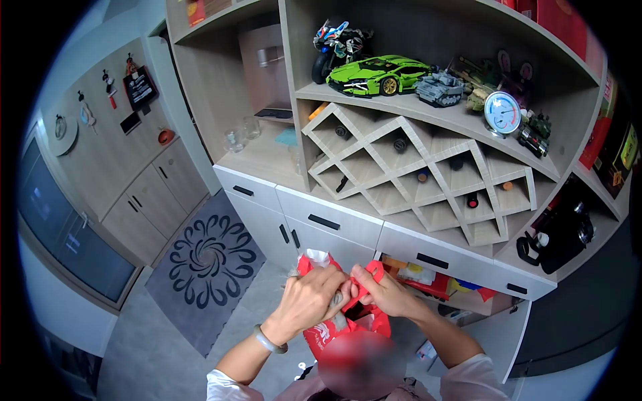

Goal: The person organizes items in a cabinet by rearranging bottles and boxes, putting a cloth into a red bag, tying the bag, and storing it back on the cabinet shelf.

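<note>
In front of my body is a red bag (315, 339) with white print on its side and its mouth partly open. My left hand (313, 299), with a bangle on the wrist, closes round the bag's upper edge. From the other side my right hand (386, 293) pinches a folded red part of the same bag. Both hands are close together, their fingertips almost meeting over the opening. What lies inside the bag is mostly hidden, with only a dark patch showing. Just below, a blurred red area covers part of the view.
A cabinet door (488, 337) stands open at the lower right, beside a shelf of packed items (428, 275). Ahead are drawers (328, 217), a diamond wine rack (418, 177) and a green model car (378, 75). A grey patterned mat (207, 257) lies on the left floor.
</note>
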`<state>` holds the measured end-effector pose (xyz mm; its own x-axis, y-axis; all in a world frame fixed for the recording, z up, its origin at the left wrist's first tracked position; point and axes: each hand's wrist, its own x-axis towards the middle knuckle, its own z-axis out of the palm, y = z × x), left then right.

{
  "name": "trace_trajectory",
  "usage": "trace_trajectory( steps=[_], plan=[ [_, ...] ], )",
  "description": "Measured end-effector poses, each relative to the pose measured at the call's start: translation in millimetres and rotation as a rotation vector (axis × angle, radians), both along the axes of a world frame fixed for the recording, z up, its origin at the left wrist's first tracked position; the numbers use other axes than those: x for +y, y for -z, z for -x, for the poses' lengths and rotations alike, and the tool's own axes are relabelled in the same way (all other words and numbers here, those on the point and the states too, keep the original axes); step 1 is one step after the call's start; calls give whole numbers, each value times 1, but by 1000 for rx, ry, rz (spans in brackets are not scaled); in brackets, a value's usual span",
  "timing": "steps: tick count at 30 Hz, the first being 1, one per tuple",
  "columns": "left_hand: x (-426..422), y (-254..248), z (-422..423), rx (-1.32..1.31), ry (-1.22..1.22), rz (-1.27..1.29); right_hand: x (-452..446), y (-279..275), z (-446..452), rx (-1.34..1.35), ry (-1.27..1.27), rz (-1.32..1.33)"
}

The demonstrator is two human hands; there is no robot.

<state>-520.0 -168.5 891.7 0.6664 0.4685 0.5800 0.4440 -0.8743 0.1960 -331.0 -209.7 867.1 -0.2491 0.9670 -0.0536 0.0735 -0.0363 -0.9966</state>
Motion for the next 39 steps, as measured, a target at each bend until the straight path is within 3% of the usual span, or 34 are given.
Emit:
trace_trajectory(
  steps=[2, 4, 7, 9, 13, 16, 19, 20, 21, 23, 24, 28, 31, 33, 35, 39],
  plan=[
    [0, -2, 1, -53, 16, 80, 1, -8, 2, 19, 63, -28],
    [-7, -8, 6, -250, 133, 453, 11, 12, -6, 71, 99, -75],
    [-21, -3, 8, -328, 178, 665, 23, 36, -10, -42, 124, -135],
    [-20, 21, 6, -268, 292, 745, 27, 44, -17, -21, 140, -27],
    [-27, 59, -11, 15, 146, 527, 18, 48, -6, -93, 243, -76],
    [-21, 82, -24, -252, -176, 424, 3, 31, 6, -116, 180, -102],
    [-10, 89, -35, -459, -181, 423, -3, 29, 6, -163, 164, -285],
    [-14, 86, -37, -467, -285, 611, -4, 30, 4, -230, 141, -385],
    [-13, 89, -36, -469, -277, 612, -5, 32, 2, -299, 115, -485],
    [-9, 94, -27, -145, -351, 569, -8, 42, 3, -406, 22, -637],
    [-8, 95, -26, -117, -377, 526, -10, 43, 2, -472, 2, -632],
    [-3, 98, -18, -203, -281, 611, -11, 48, 0, -469, 6, -650],
    [-1, 90, -7, -515, 50, 1244, -12, 47, -7, -476, 24, -576],
    [-3, 77, -5, -435, 73, 1275, -13, 50, -6, -413, 79, -506],
    [-7, 82, -4, -559, 109, 1244, -13, 57, -3, -352, 74, -519],
    [-18, 83, -12, -634, -201, 968, -8, 60, 6, -311, 132, -518]
  ],
)
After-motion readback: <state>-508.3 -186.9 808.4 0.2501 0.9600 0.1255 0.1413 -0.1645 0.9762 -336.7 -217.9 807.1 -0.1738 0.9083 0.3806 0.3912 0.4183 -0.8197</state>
